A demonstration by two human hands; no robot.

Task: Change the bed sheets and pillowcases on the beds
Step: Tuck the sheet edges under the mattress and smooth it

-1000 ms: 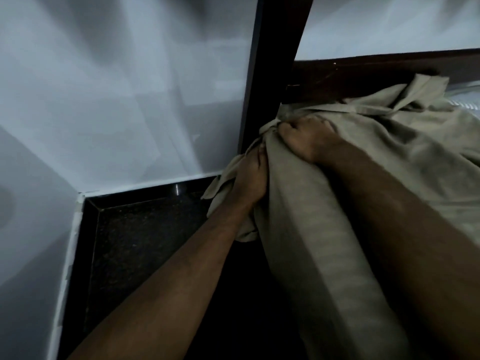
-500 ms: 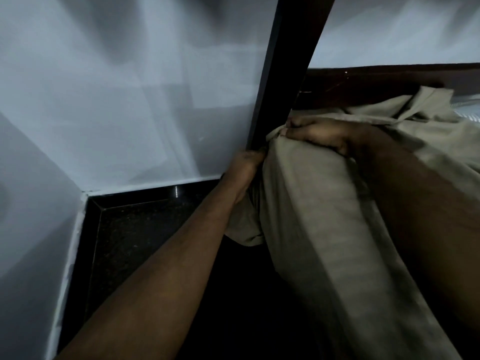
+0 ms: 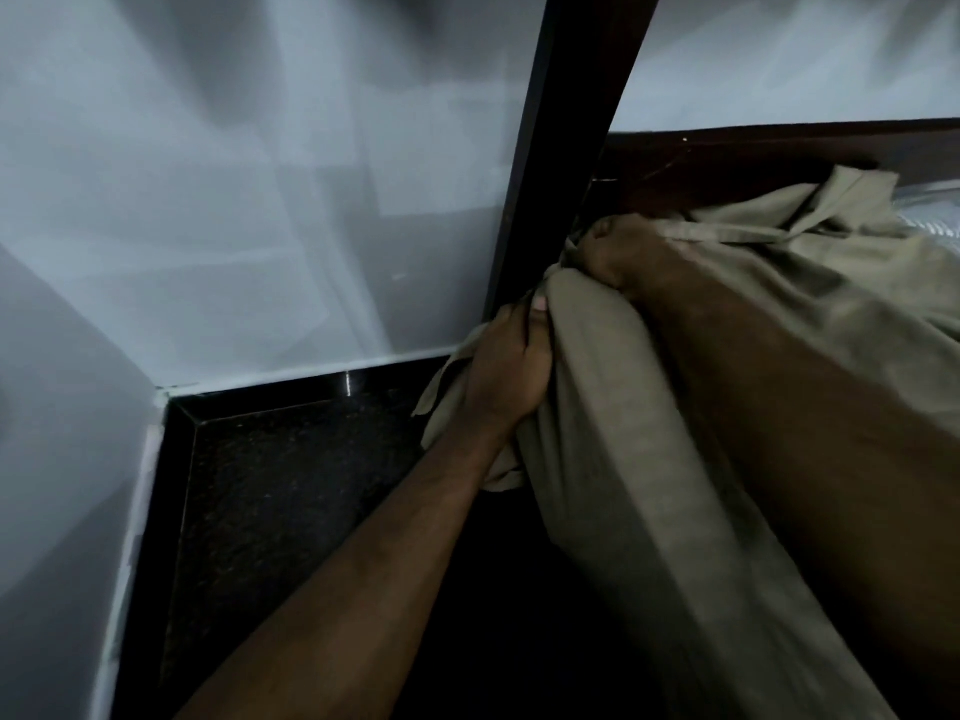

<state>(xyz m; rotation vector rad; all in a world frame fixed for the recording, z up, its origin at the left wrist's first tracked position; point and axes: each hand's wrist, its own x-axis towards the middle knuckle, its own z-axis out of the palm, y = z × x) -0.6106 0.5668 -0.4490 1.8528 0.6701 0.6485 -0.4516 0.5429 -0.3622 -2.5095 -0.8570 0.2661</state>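
Fingers (image 3: pixel 524 324) of my left hand (image 3: pixel 506 374) are curled tight round a bunch of sheet (image 3: pixel 613 407) just beside the bedpost (image 3: pixel 550 163); right hand (image 3: pixel 618 254) grips the sheet on top of that mattress corner, next to the post. Likely holding it taut to work the corner. Right fingertips are buried in cloth; mattress (image 3: pixel 930 215) barely shows. Dim and blurry.

Plain khaki-beige bed sheet (image 3: pixel 649 459), dark brown wooden headboard (image 3: pixel 753 158), black bedpost (image 3: pixel 561 148), pale grey walls (image 3: pixel 234 200), black speckled floor (image 3: pixel 291 501)
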